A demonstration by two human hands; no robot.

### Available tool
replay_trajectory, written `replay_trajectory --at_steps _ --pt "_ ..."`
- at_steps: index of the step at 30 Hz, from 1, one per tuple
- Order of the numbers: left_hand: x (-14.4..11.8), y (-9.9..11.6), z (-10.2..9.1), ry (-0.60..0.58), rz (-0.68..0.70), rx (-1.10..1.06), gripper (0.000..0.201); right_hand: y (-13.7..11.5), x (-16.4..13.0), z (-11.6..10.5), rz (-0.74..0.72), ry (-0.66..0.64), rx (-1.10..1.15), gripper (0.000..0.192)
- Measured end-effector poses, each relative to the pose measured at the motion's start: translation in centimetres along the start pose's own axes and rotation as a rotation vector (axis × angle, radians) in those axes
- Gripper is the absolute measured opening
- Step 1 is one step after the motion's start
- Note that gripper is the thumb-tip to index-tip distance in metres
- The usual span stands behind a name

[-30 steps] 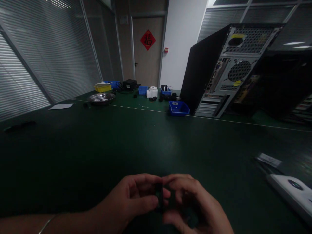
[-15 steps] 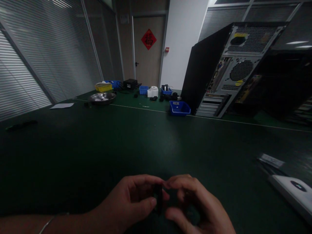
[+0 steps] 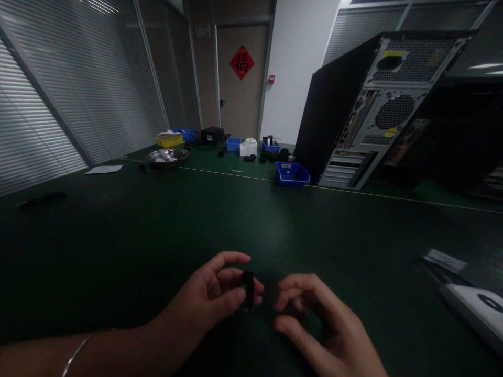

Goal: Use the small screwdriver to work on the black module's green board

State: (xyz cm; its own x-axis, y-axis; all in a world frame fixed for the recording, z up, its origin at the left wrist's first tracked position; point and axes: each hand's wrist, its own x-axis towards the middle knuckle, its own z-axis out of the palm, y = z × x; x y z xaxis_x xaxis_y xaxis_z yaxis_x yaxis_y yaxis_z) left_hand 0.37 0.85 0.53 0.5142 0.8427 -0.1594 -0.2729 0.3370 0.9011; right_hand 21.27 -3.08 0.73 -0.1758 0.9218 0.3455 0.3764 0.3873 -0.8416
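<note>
- One small black part [image 3: 247,290] sits in the left hand [image 3: 220,290], above the near side of the green surface [image 3: 251,225]; its exact type is too dark to tell.
- The part stands roughly upright, its near face under the left thumb and the other fingers behind it; the index finger is lifted clear of its top.
- The left fingers are closed on the part; one thin bracelet [image 3: 74,355] circles that wrist.
- The right hand [image 3: 314,314] is just beside, apart from the part, its fingers curled and a narrow gap between thumb and index finger; whether anything lies deeper in its palm, I cannot tell.
- Toward the surface's far left corner: one yellow bin [image 3: 170,141], one shiny metal bowl [image 3: 167,158] and one black box [image 3: 212,135].
- Blue bins: four, with one behind the yellow bin, two near the far edge and one nearer [image 3: 293,175], beside the computer tower [image 3: 353,115].
- One white housing [image 3: 248,147] stands between the two far-edge blue bins.
- By the left edge: one paper sheet [image 3: 104,169] and one dark object, blurred.
- Toward the right edge: one white device [image 3: 475,306], cut off by the frame.
</note>
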Motion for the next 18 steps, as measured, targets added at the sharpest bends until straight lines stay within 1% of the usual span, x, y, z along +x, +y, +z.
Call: replay_trajectory --at_steps 3,5,7,10,14,16,18 --pt "0.1 0.5 0.0 -0.014 0.020 0.033 0.032 -0.1 0.2 0.0 0.069 -0.049 0.003 0.019" --pt "0.2 0.8 -0.2 -0.020 0.050 0.116 0.027 0.0 0.2 -0.1 0.092 -0.073 -0.017 0.017" --pt "0.2 1.0 -0.3 -0.010 0.079 0.239 0.024 0.2 0.2 -0.1 0.097 -0.064 -0.030 0.018" --pt "0.1 1.3 -0.5 0.000 0.105 0.399 0.023 0.6 0.1 -0.1 0.096 -0.027 -0.010 0.024" --pt "-0.1 1.3 -0.5 -0.006 0.144 0.490 0.028 0.6 0.0 -0.1 0.131 -0.055 0.049 0.027" --pt "-0.3 1.3 -0.4 0.014 0.145 0.520 0.029 0.4 -0.1 -0.1 0.111 -0.087 0.052 0.027" --pt "-0.5 1.3 -0.4 0.035 0.139 0.543 0.028 0.2 -0.1 -0.1 0.059 -0.108 0.042 0.030"
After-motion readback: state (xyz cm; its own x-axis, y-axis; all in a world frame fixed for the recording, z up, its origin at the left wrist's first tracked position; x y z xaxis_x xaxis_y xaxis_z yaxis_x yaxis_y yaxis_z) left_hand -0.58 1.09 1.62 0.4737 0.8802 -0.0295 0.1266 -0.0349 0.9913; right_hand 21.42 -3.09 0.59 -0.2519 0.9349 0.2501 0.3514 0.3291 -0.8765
